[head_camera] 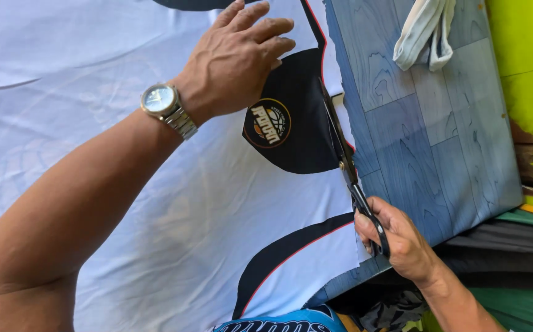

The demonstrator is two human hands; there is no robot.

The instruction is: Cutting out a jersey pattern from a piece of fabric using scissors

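A large white printed fabric point(174, 203) with black curved panels and thin red lines lies spread over a table. My left hand point(242, 55), with a silver wristwatch point(162, 101) on the wrist, presses flat on the cloth beside a black panel bearing a round emblem point(267, 123). My right hand point(395, 237) grips black-handled scissors point(343, 154). Their blades point away from me and run along the right edge of the black panel, at the cloth's border.
The table top point(438, 135) has a blue-grey wood-pattern covering, bare to the right of the cloth. A folded white strip point(426, 31) lies at its far right. Yellow-green boards point(531, 67) and stacked dark and green fabrics point(512, 246) sit beyond the table edge.
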